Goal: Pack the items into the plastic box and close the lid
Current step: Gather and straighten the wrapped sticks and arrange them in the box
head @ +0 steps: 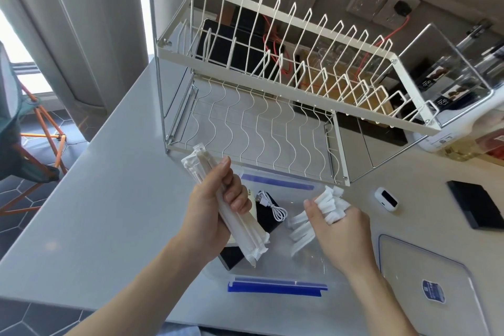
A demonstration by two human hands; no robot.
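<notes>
A clear plastic box (308,262) with blue latches stands open on the counter in front of me. Inside it lie a black device (266,215) with a white USB cable (274,206) and several small white packets (300,229). My left hand (215,207) grips a bundle of long white wrapped packets (240,226) above the box's left side. My right hand (338,229) holds a bunch of the small white packets (331,202) over the box's right part. The clear lid (425,275) lies flat to the right of the box.
A white two-tier wire dish rack (272,68) stands right behind the box. On the counter to the right lie a small white gadget (386,198) and a black flat box (478,206). An orange-legged chair (32,128) stands past the counter's left edge.
</notes>
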